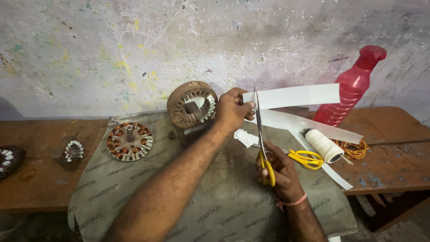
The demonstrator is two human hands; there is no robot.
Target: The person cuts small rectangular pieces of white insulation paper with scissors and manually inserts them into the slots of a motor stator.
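While left hand (233, 109) pinches white strip (295, 95) edge, right hand (280, 172) grasps scissors (262, 143), blades seemingly astride strip.

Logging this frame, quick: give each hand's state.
Left hand: closed, pinching the white paper strip.
Right hand: closed on the yellow-handled scissors.

Motor-repair workshop: stator (192, 106), wound rotor (130, 141)

Grey-green printed sack cloth (215, 197) spread flat over the wooden bench (394, 166) — no labels, signs, screens
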